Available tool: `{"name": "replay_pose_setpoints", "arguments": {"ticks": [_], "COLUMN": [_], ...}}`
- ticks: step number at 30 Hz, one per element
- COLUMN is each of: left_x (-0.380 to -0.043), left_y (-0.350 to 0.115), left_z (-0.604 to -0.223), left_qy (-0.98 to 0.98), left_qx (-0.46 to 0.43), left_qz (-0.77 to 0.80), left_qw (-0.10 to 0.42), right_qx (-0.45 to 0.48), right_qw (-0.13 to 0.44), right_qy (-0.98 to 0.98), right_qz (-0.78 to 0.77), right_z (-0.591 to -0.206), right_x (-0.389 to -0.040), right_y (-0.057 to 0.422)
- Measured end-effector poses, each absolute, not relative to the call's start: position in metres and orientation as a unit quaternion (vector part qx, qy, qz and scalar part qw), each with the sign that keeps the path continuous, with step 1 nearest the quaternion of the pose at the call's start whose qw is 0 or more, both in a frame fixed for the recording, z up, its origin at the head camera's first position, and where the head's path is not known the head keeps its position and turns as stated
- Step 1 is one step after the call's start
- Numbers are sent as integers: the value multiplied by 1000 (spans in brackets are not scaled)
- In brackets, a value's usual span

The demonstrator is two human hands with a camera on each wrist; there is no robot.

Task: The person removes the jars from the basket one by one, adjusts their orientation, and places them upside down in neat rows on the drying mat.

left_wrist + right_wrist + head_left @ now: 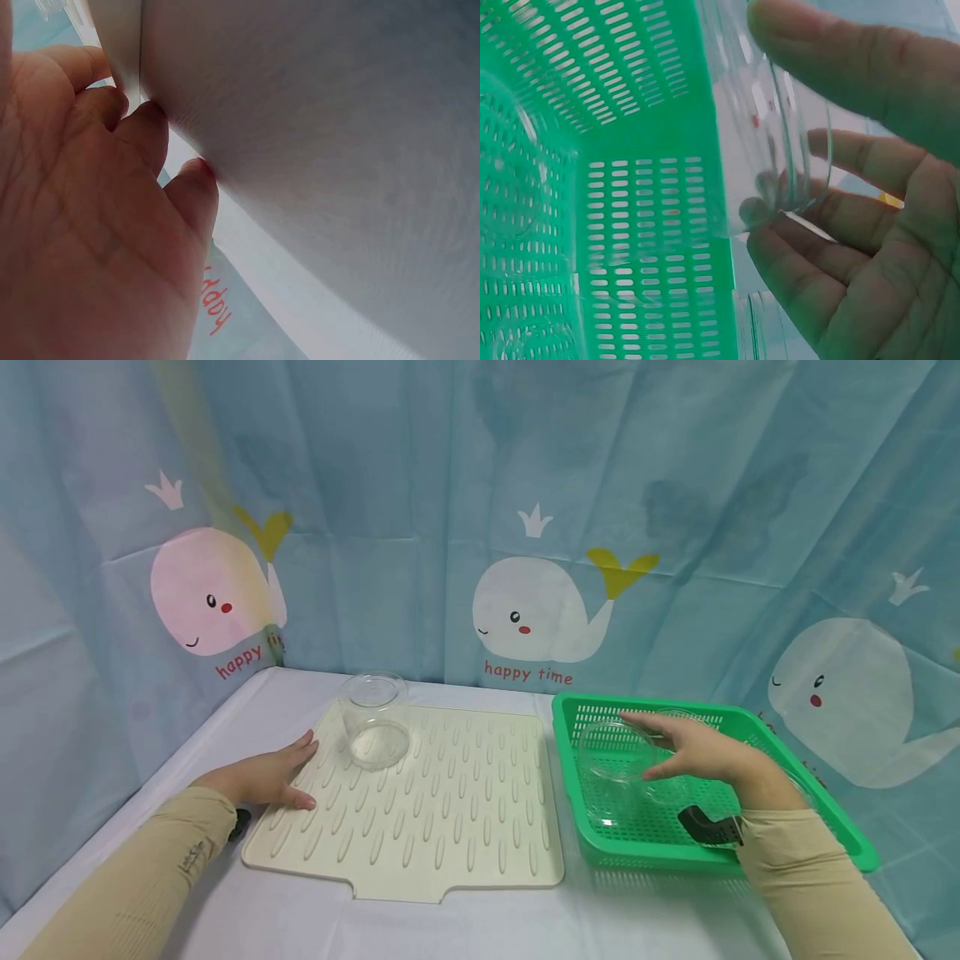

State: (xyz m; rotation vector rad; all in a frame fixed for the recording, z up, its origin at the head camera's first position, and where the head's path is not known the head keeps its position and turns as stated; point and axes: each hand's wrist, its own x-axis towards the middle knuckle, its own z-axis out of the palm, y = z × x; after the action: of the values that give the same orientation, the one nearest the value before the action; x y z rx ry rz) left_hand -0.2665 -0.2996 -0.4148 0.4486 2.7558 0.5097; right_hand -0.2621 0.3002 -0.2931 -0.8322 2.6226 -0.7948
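"Clear plastic is likely flexing easily, so how is the right hand holding that cup?"

"Thumb and fingers are gripping its rim at the left side of the green basket; light, even pressure is probably serving best."

"And the left hand?"

"Its fingers are lying wide apart, touching the cream mat's left edge, perhaps steadying it."

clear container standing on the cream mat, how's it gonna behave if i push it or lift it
The clear container is probably light for its size, since its walls look thin and see-through. It likely holds its shape but might dent if squeezed. Pushed, it could catch on the ridges of the cream mat and tip, then roll, being round.
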Motion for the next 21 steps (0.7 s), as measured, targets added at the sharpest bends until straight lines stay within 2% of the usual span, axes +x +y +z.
{"name": "replay_pose_setpoints", "arguments": {"ticks": [8, 21], "left_x": [-268, -264], "left_y": [-301, -297], "left_z": [-417, -411], "left_qy": [960, 960], "left_qx": [155, 153], "left_qz": [177, 175], "left_qw": [153, 154], "right_qx": [-290, -288], "right_qw": [194, 203], "right_qy": [885, 882], "right_qz": [-309, -313], "right_z": [-297, -300], "right_x": [-266, -269], "right_y": [298, 298]}}
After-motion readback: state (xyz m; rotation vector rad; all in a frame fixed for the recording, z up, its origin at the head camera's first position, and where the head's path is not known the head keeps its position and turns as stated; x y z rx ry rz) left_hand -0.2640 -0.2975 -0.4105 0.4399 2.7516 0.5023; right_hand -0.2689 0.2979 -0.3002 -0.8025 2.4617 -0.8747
